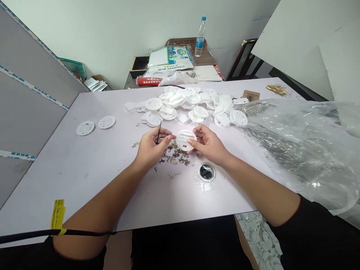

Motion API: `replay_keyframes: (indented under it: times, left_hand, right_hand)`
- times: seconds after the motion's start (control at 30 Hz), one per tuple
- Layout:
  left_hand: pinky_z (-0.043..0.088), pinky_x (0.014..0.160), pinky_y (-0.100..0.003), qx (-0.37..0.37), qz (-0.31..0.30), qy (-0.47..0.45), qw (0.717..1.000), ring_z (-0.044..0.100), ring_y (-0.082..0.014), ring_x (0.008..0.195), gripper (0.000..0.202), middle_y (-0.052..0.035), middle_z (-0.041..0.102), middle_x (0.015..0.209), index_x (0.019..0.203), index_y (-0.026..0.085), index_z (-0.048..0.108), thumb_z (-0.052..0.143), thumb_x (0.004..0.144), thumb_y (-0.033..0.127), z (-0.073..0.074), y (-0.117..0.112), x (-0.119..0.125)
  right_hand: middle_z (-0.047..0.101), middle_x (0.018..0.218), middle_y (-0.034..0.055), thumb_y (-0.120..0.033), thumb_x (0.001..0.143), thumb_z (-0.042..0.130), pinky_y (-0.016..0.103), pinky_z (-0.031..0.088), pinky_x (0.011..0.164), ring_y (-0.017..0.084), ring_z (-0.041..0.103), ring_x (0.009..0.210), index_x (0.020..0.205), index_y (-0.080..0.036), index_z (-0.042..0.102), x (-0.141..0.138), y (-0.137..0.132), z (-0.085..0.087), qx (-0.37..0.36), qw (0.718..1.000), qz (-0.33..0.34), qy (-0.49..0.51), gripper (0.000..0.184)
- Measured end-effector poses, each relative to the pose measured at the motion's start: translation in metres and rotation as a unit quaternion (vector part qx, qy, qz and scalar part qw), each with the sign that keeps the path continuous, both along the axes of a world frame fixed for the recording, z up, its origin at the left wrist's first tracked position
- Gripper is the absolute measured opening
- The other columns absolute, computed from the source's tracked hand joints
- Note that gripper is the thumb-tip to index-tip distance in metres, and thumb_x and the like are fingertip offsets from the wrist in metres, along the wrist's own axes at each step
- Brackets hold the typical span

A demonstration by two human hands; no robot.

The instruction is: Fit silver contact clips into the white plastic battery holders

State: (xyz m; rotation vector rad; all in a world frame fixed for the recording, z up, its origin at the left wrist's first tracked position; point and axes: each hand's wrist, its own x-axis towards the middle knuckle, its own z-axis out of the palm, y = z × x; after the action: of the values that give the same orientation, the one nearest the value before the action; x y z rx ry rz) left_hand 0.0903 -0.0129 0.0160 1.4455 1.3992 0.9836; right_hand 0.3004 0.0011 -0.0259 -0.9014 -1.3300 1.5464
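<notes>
- Nearest, with the clock centred on the held disc and twelve pointing away from the person: a black cable point(84, 233) with a yellow tag point(57, 213) crosses by the left forearm at eight o'clock, and could hamper that arm.
- At five o'clock, below the table point(70, 165) edge, a box of white parts point(260, 240) shows; nearer the disc on that bearing, a dark-centred round piece point(206, 172) lies flat.
- At seven o'clock, loose small metal pieces point(173, 155) scatter just beneath the hands, easily knocked about.
- At the centre, the right hand point(206, 144) pinches the white disc point(185, 139) by its edge, tilted above the table. The left hand point(154, 144) is curled round a thin dark tool point(159, 131), fingertips just beside the disc; whether they touch it I cannot tell.
- The step in hand seems to be handling or checking this disc; a next move would call for a steady right pinch and careful control of the tool.
- Between nine and ten o'clock, two separate discs point(85, 128) lie flat.
- At three o'clock, a clear plastic bag point(303, 150) crowds the right side.
- At twelve, a heap of white discs point(168, 103) limits forward room; beyond stand packets point(174, 56) and a bottle point(200, 39).
</notes>
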Motion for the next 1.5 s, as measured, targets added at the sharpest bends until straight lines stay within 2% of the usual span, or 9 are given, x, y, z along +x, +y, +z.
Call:
replay_keyframes:
  times: [0.1, 0.2, 0.3, 0.43, 0.53, 0.87, 1.1, 1.3, 1.5]
  left_hand:
    - [0.033, 0.042, -0.021, 0.004, 0.008, 0.004, 1.0, 0.041, -0.0052, 0.046, 0.028, -0.0041, 0.067, 0.078, 0.095, 0.016, 0.067, 0.072, 0.084, 0.041, 0.0, -0.001, 0.0]
    - [0.028, 0.043, -0.021, 0.0, 0.015, 0.018, 1.0, 0.034, -0.006, 0.046, 0.03, 0.0034, 0.049, 0.055, 0.095, 0.017, 0.071, 0.076, 0.08, 0.043, -0.001, -0.001, 0.0]
    - [0.024, 0.043, -0.021, -0.007, 0.014, 0.048, 0.999, 0.029, -0.006, 0.046, 0.032, 0.0053, 0.041, 0.05, 0.094, 0.018, 0.074, 0.076, 0.079, 0.047, -0.001, -0.002, 0.0]
    - [0.027, 0.044, -0.023, 0.022, 0.026, 0.111, 0.993, 0.031, -0.0071, 0.046, 0.03, 0.0047, 0.041, 0.05, 0.093, 0.02, 0.077, 0.074, 0.08, 0.047, 0.0, -0.003, 0.001]
    - [0.032, 0.046, -0.023, 0.047, 0.035, 0.142, 0.988, 0.037, -0.008, 0.048, 0.026, 0.0035, 0.048, 0.054, 0.092, 0.021, 0.077, 0.072, 0.081, 0.044, 0.001, -0.003, 0.002]
    - [0.035, 0.047, -0.022, 0.06, 0.027, 0.168, 0.984, 0.04, -0.0076, 0.05, 0.021, 0.0027, 0.055, 0.059, 0.085, 0.019, 0.074, 0.073, 0.079, 0.04, 0.005, -0.004, 0.004]
    - [0.033, 0.046, -0.022, 0.063, 0.013, 0.153, 0.986, 0.039, -0.007, 0.049, 0.025, 0.0012, 0.059, 0.063, 0.083, 0.018, 0.071, 0.075, 0.079, 0.042, 0.002, -0.004, 0.003]
    - [0.033, 0.043, -0.02, 0.028, -0.02, 0.114, 0.993, 0.041, -0.0053, 0.048, 0.031, -0.0018, 0.067, 0.083, 0.092, 0.017, 0.067, 0.074, 0.08, 0.045, 0.001, -0.002, 0.002]
    - [0.043, 0.053, -0.02, 0.024, -0.063, 0.055, 0.996, 0.054, -0.0089, 0.062, 0.03, -0.0031, 0.065, 0.084, 0.094, 0.016, 0.064, 0.075, 0.081, 0.041, -0.001, -0.001, 0.002]
  right_hand:
    - [0.065, 0.093, 0.0005, -0.04, 0.081, 0.077, 0.041, 0.068, 0.072, 0.017, 0.07, 0.081, 0.1, -0.023, 0.048, 0.0, 0.0, -0.002, 0.003, 1.0, -0.002, -0.009, 0.038]
    - [0.068, 0.092, 0.0024, -0.039, 0.081, 0.077, 0.039, 0.067, 0.07, 0.018, 0.071, 0.08, 0.099, -0.022, 0.052, -0.001, -0.001, -0.003, 0.014, 1.0, -0.009, -0.025, 0.036]
    - [0.069, 0.093, 0.003, -0.037, 0.081, 0.077, 0.038, 0.067, 0.068, 0.019, 0.071, 0.082, 0.099, -0.022, 0.054, -0.001, -0.004, -0.002, 0.032, 0.999, -0.012, -0.024, 0.033]
    - [0.069, 0.098, 0.0036, -0.035, 0.083, 0.076, 0.037, 0.067, 0.068, 0.02, 0.072, 0.088, 0.1, -0.023, 0.055, 0.0, -0.007, 0.0, 0.051, 0.998, -0.008, -0.023, 0.03]
    - [0.067, 0.099, 0.0033, -0.034, 0.083, 0.076, 0.035, 0.066, 0.065, 0.021, 0.071, 0.088, 0.099, -0.023, 0.055, -0.001, -0.008, 0.0, 0.067, 0.997, -0.011, -0.031, 0.028]
    - [0.067, 0.101, 0.0046, -0.035, 0.086, 0.072, 0.033, 0.066, 0.065, 0.021, 0.07, 0.09, 0.099, -0.022, 0.057, -0.001, -0.012, 0.0, 0.106, 0.992, -0.014, -0.066, 0.024]
    - [0.067, 0.097, 0.003, -0.037, 0.085, 0.072, 0.036, 0.067, 0.067, 0.016, 0.07, 0.073, 0.099, -0.022, 0.059, -0.002, -0.016, 0.004, 0.109, 0.991, -0.011, -0.077, 0.024]
    - [0.069, 0.096, 0.0032, -0.038, 0.085, 0.073, 0.036, 0.066, 0.062, 0.018, 0.072, 0.07, 0.098, -0.022, 0.06, 0.0, -0.015, 0.004, 0.09, 0.995, 0.005, -0.052, 0.024]
    - [0.068, 0.096, 0.0039, -0.036, 0.085, 0.074, 0.038, 0.065, 0.061, 0.02, 0.072, 0.074, 0.097, -0.022, 0.059, 0.001, -0.015, 0.004, 0.08, 0.996, 0.019, -0.02, 0.023]
